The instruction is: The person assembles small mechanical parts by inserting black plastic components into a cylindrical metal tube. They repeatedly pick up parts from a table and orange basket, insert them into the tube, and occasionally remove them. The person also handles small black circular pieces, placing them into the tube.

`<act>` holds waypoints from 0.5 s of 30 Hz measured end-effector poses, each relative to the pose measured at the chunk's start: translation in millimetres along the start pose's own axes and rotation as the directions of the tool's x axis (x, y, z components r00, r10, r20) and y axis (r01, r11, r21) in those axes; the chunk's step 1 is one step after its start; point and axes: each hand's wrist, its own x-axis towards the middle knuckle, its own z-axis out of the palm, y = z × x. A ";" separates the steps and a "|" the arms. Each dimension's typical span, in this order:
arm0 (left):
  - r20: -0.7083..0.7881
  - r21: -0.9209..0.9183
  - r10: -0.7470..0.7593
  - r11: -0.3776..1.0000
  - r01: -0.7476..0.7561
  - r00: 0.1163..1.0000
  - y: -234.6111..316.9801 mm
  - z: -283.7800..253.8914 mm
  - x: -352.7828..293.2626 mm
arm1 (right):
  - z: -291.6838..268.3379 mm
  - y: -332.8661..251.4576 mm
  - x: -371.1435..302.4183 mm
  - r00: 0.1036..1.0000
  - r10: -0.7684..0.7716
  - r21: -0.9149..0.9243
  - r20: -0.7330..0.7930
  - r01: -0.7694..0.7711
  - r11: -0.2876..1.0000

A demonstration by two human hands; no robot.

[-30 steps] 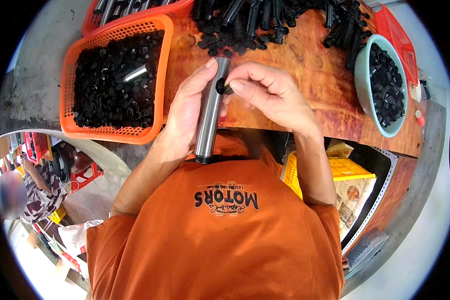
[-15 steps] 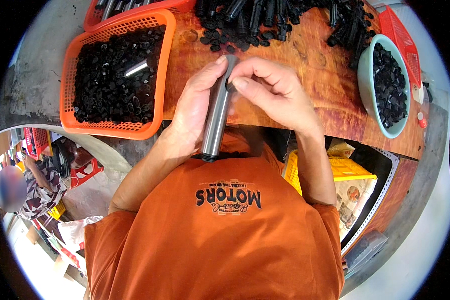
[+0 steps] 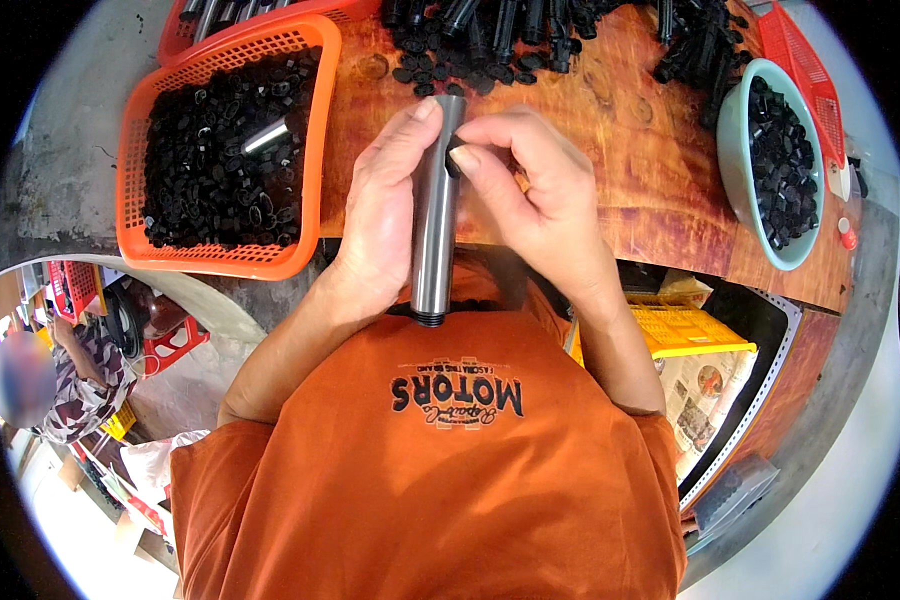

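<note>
The left hand [image 3: 380, 215] wraps around a grey metal tube [image 3: 433, 215], holding it upright against the orange shirt [image 3: 420, 480] just off the wooden table's [image 3: 620, 150] near edge. The right hand [image 3: 535, 185] pinches a small black cap [image 3: 454, 160] against the tube's upper side (fingertips closed on it). An orange basket [image 3: 315, 160] of black parts sits left; a pale green bowl [image 3: 735, 190] right.

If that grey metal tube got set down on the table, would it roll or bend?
The metal tube looks round and smooth, so it would probably roll on the flat wooden table. It stays straight in the left hand, so likely stiff. Its sheen suggests it may be slippery.
</note>
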 end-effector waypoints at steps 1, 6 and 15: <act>0.009 -0.039 0.015 0.999 -0.015 1.000 -0.7 0.4 0.6 | 1.2 0.6 -2.5 0.998 -0.048 -0.030 -0.027 0.047 0.998; -0.013 -0.044 0.223 0.974 -0.223 0.975 -1.1 7.4 -0.8 | 7.8 -4.3 -12.8 0.986 -0.032 -0.006 -0.166 0.031 0.999; 0.067 -0.119 0.320 0.943 -0.311 0.945 -0.3 13.1 -9.7 | 13.3 -11.9 -31.8 0.966 -0.131 -0.078 -0.221 0.117 0.990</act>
